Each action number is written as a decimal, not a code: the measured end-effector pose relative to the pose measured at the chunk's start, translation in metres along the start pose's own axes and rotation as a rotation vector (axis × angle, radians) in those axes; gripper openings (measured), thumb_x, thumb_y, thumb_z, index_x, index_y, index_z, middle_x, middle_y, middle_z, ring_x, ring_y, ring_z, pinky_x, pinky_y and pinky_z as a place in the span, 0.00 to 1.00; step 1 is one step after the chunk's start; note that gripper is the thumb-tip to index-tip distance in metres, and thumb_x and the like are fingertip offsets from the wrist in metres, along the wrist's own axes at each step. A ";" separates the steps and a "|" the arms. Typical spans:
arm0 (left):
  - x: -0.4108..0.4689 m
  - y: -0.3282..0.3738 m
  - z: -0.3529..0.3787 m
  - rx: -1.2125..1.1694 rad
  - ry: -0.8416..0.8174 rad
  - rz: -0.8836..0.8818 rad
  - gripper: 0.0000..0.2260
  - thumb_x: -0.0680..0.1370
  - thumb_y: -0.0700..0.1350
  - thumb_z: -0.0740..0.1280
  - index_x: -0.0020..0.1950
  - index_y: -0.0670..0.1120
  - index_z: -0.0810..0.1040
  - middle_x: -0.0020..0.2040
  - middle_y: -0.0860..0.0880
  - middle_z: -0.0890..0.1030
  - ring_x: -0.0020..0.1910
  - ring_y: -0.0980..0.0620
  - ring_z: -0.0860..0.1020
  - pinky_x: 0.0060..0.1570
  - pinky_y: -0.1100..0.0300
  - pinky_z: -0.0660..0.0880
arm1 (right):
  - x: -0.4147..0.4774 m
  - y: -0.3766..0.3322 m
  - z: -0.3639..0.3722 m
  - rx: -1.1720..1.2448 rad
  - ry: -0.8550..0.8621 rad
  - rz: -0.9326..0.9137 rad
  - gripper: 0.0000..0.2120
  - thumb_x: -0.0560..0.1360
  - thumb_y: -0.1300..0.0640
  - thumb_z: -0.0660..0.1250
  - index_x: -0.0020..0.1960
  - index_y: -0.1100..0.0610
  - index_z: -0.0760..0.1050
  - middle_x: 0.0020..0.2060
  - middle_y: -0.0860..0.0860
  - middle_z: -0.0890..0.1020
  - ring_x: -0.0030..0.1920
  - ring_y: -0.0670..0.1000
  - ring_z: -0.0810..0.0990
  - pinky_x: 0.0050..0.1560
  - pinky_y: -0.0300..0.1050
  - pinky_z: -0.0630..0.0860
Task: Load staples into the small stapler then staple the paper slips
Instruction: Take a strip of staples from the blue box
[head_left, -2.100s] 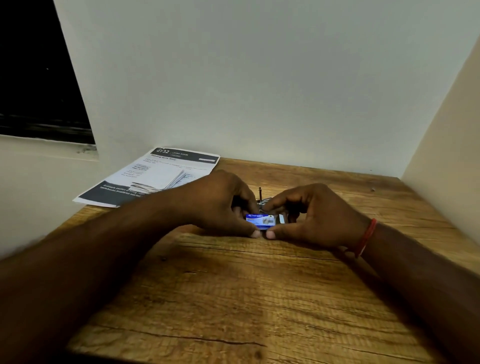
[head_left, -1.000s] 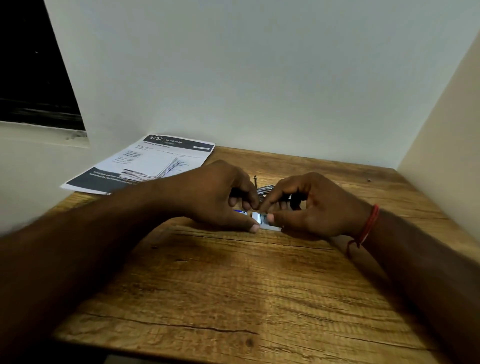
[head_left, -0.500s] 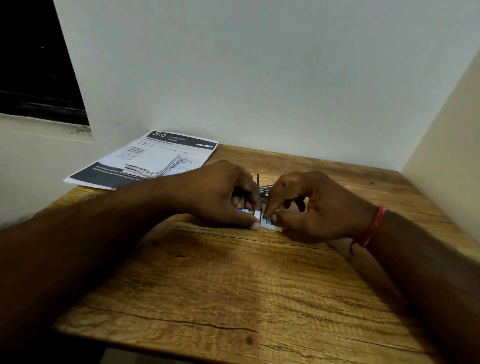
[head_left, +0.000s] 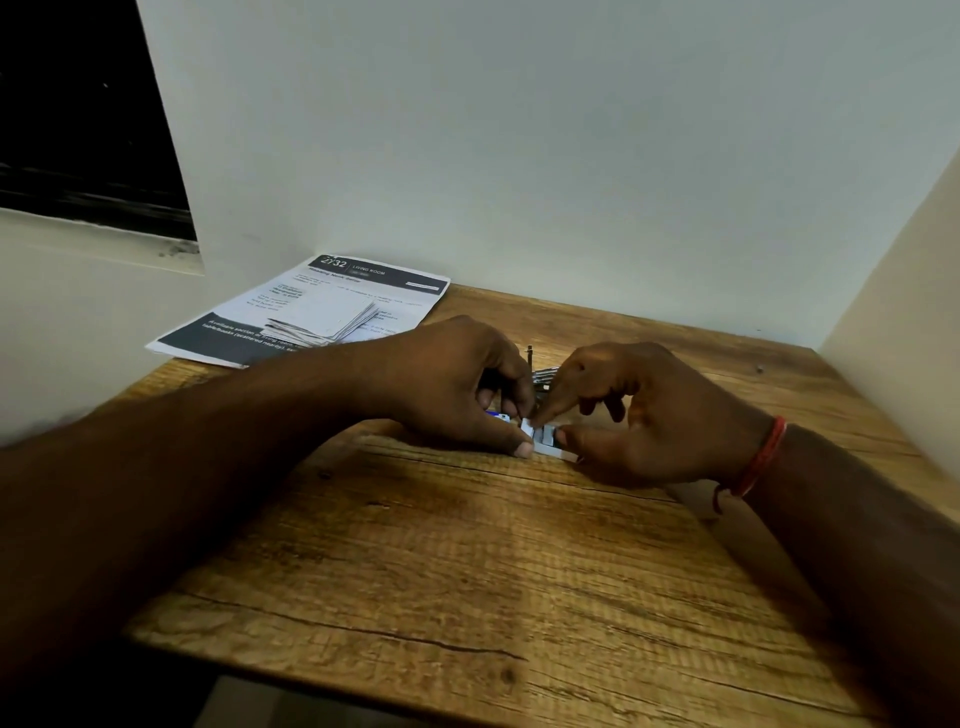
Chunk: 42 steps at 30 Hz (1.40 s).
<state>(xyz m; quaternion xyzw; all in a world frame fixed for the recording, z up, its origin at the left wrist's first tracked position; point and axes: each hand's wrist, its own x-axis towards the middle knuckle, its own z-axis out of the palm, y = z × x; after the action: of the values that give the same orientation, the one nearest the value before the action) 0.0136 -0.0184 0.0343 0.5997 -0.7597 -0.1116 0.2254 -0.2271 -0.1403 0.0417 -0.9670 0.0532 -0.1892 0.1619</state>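
Two hands meet in the middle of a wood table (head_left: 467, 545), a bit toward the far side. Between them is a tiny white and blue box (head_left: 544, 439). It lies on the table.

The left hand (head_left: 447, 389) is on the left end of the box. Its thumb lies flat on the table along the near side, and its fingers curl over the top. It grips the box.

The right hand (head_left: 660, 421) is at the right end. Its thumb presses on the near right end of the box. Its first finger comes down on the top, close to the left hand's fingers. So it pinches the box too. The other fingers of this hand are bent and lifted off the table. Something grey shows in the box between the fingertips, too small to make out.

Just past the hands, in the gap between them, some shiny metal bits (head_left: 544, 373) peek out, with a thin dark pin sticking up. I cannot tell if this is the stapler, as the hands hide most of it.

The slips (head_left: 327, 325) sit in a small pile at the far left. They lie on a big printed sheet (head_left: 363, 283) that hangs a bit over the left edge.

A red band (head_left: 761, 460) is on the right wrist. A pale wall (head_left: 519, 156) stands behind the table, and a dark window (head_left: 78, 114) is at the far left.
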 end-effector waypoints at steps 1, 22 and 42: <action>0.000 0.000 0.000 -0.002 0.000 -0.003 0.13 0.73 0.58 0.85 0.52 0.54 0.90 0.47 0.56 0.87 0.41 0.59 0.82 0.40 0.69 0.76 | 0.000 0.000 0.001 -0.004 -0.010 -0.014 0.13 0.75 0.62 0.81 0.54 0.46 0.91 0.48 0.43 0.88 0.48 0.48 0.85 0.45 0.27 0.73; -0.003 0.006 -0.001 -0.010 -0.006 -0.044 0.13 0.73 0.59 0.85 0.52 0.56 0.90 0.46 0.57 0.87 0.42 0.59 0.83 0.44 0.57 0.82 | 0.002 0.003 0.002 -0.073 -0.127 0.100 0.06 0.84 0.55 0.73 0.58 0.46 0.83 0.53 0.41 0.81 0.55 0.44 0.81 0.54 0.39 0.77; 0.007 0.021 0.011 -0.960 0.234 -0.130 0.18 0.79 0.47 0.75 0.67 0.43 0.84 0.53 0.43 0.92 0.52 0.51 0.89 0.54 0.55 0.84 | 0.006 0.003 0.006 -0.012 0.424 0.065 0.04 0.84 0.61 0.73 0.58 0.55 0.82 0.53 0.47 0.82 0.49 0.48 0.80 0.47 0.42 0.78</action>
<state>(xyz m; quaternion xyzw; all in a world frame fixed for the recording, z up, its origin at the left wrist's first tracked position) -0.0105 -0.0205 0.0355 0.4830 -0.5533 -0.3945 0.5521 -0.2193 -0.1428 0.0375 -0.9042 0.1182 -0.3829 0.1474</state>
